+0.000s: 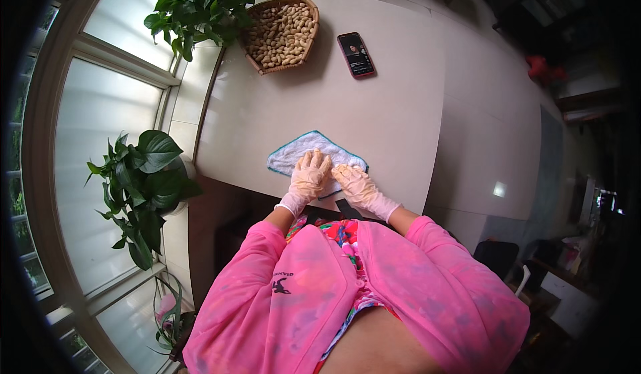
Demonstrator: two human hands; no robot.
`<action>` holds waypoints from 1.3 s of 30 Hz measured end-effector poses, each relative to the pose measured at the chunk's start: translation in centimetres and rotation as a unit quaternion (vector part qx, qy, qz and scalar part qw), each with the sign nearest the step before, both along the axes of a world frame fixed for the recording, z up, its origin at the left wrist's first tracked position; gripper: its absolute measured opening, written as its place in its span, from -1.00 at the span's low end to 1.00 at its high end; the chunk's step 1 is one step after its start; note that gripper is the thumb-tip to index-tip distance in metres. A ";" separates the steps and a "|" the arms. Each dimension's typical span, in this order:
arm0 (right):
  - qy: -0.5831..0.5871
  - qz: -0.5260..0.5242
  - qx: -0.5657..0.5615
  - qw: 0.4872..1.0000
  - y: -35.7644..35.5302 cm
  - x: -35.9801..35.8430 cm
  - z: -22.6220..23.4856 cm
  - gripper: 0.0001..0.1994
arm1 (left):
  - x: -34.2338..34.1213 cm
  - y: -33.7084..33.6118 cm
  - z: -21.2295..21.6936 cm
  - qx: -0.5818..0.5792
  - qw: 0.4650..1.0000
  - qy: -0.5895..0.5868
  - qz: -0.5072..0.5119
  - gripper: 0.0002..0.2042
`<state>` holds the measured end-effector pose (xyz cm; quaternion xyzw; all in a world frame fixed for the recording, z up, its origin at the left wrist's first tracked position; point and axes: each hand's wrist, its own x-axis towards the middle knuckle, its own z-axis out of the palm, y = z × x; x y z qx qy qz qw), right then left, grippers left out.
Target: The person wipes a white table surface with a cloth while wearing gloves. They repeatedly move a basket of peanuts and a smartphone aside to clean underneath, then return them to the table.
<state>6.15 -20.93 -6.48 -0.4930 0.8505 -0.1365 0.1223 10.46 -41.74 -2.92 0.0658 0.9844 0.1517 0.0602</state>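
1. The cloth (312,155) lies close to the near edge of the bench (400,107); a hard sweep toward the body could, I judge, drag it over that edge
2. Both hands press flat, so the cloth may bunch or fold under the palms instead of sliding evenly
3. The left hand (308,176) rests on the cloth with fingers spread, grip released, clasping nothing
4. The right hand (355,184) lies just beside it, also flat and released; both wear thin pale gloves
5. The cloth is white with a teal hem, roughly square, turned cornerwise, slightly rumpled
6. Well apart at the far end sit a basket of peanuts (282,34) and a phone (356,54), out of the cloth's way
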 end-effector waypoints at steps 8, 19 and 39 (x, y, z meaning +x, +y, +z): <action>-0.034 -0.003 -0.047 0.998 -0.3 -1.2 0.6 -0.53 | -1.9 -1.8 0.2 -0.013 0.996 -0.080 -0.031 -0.33; 0.070 -0.138 0.011 0.988 -14.8 -9.4 -1.5 -0.41 | -13.8 -13.9 -2.9 -0.056 0.997 0.015 0.045 -0.39; -0.068 -0.092 0.040 0.993 -36.4 -19.0 0.1 -0.36 | -21.1 -29.5 -6.9 -0.075 0.937 0.087 0.330 -0.44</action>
